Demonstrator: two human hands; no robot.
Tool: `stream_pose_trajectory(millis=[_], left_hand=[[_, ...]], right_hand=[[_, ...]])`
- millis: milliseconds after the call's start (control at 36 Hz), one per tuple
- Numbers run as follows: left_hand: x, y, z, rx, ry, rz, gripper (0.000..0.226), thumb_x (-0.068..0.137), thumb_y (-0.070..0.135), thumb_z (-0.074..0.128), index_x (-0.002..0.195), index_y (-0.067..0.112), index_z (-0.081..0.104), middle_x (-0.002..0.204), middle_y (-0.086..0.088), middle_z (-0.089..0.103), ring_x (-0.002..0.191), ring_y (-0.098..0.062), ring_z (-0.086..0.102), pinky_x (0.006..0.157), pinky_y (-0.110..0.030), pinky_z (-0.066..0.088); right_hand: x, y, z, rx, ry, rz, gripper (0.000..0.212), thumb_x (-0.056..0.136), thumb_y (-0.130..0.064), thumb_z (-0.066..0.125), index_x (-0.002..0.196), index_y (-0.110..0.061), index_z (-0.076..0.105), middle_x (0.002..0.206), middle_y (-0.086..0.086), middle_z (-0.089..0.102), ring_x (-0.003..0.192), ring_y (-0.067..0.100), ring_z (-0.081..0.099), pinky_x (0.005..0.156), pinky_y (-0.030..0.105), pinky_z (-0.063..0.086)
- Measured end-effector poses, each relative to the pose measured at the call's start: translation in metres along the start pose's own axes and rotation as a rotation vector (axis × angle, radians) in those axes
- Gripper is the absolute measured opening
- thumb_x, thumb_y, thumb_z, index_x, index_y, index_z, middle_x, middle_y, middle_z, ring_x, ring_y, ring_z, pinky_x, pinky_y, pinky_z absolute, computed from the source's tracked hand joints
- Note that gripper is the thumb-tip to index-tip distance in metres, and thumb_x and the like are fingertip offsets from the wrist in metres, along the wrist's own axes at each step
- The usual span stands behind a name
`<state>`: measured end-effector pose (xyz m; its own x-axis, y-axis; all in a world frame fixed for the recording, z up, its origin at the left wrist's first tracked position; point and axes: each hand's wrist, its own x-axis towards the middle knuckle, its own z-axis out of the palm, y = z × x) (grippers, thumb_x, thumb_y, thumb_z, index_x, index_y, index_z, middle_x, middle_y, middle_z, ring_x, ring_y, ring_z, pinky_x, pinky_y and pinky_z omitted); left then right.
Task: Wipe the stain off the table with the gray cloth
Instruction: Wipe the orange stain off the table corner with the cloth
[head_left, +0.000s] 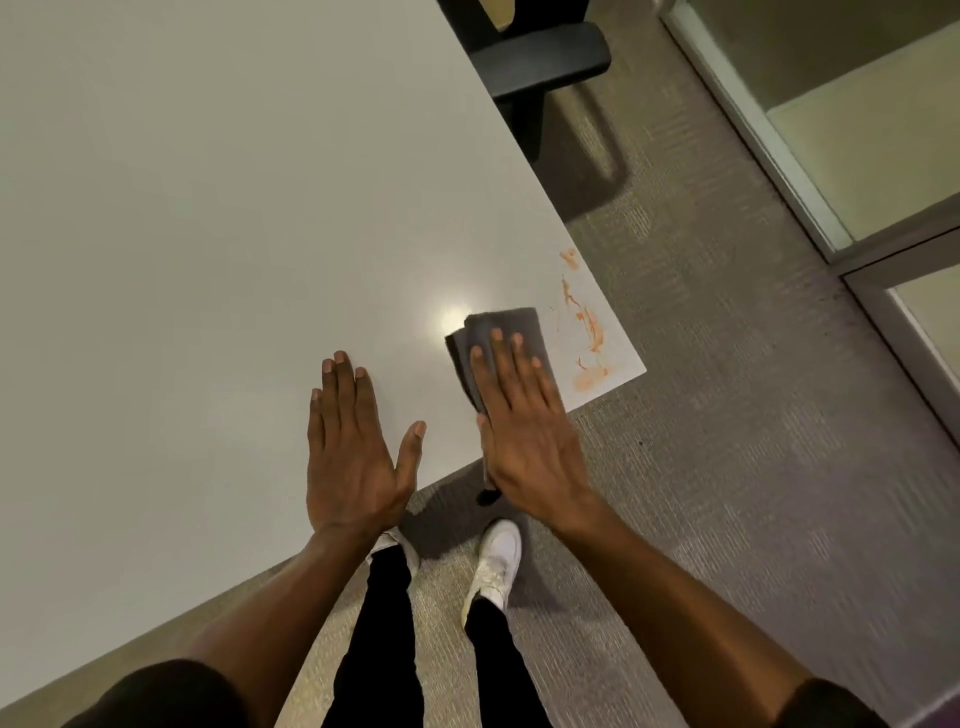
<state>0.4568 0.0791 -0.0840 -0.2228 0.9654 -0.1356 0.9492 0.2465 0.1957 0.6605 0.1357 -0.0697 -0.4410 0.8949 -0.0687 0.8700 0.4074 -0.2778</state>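
An orange smeared stain (589, 325) runs along the right edge of the white table (208, 234), ending near its front right corner. A folded gray cloth (506, 330) lies just left of the stain, close to the table's front edge. My right hand (524, 426) presses flat on the cloth, fingers spread over it, palm reaching past the table edge. My left hand (353, 447) rests flat on the bare tabletop to the left of the cloth, fingers together and thumb out, holding nothing.
A black chair (540, 67) stands at the table's right side further back. Grey carpet (727, 467) surrounds the table. My legs and white shoes (496, 561) are below the front edge. A glass partition frame (810, 208) runs along the right.
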Motion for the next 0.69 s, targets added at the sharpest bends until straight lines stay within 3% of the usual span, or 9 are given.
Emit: stream_pose_trajectory(millis=[250, 500, 611, 694], left_hand=[[0.000, 0.001, 0.001, 0.024, 0.014, 0.002, 0.093, 0.109, 0.068, 0.030, 0.175, 0.007, 0.007, 0.186, -0.011, -0.007, 0.173, -0.023, -0.010, 0.141, -0.049, 0.006], [0.001, 0.001, 0.000, 0.012, 0.005, -0.003, 0.093, 0.108, 0.068, 0.028, 0.175, 0.006, 0.009, 0.186, -0.012, -0.007, 0.173, -0.024, -0.009, 0.141, -0.050, 0.006], [0.000, 0.002, 0.001, 0.012, 0.016, 0.000, 0.093, 0.109, 0.066, 0.031, 0.175, 0.004, 0.011, 0.186, -0.013, -0.006, 0.173, -0.024, -0.009, 0.141, -0.049, 0.006], [-0.001, 0.001, 0.001, 0.015, 0.015, 0.009, 0.093, 0.109, 0.067, 0.030, 0.175, 0.005, 0.009, 0.186, -0.013, -0.007, 0.173, -0.025, -0.008, 0.140, -0.051, 0.008]], right_hand=[[0.083, 0.048, -0.011, -0.059, 0.071, 0.121, 0.080, 0.100, -0.022, 0.041, 0.170, -0.007, 0.004, 0.179, 0.019, 0.002, 0.166, 0.037, 0.000, 0.133, 0.055, 0.012], [0.013, 0.012, 0.002, 0.014, 0.022, 0.020, 0.083, 0.105, -0.023, 0.044, 0.170, -0.010, -0.005, 0.179, 0.017, -0.008, 0.166, 0.032, -0.010, 0.134, 0.053, 0.011], [0.040, 0.033, -0.005, 0.024, 0.034, 0.001, 0.094, 0.098, -0.020, 0.058, 0.171, -0.009, 0.000, 0.179, 0.017, -0.004, 0.167, 0.032, -0.006, 0.134, 0.053, 0.012], [0.071, 0.044, -0.011, 0.045, 0.075, 0.052, 0.082, 0.102, -0.017, 0.050, 0.171, -0.009, 0.006, 0.179, 0.017, 0.002, 0.167, 0.033, -0.002, 0.134, 0.053, 0.012]])
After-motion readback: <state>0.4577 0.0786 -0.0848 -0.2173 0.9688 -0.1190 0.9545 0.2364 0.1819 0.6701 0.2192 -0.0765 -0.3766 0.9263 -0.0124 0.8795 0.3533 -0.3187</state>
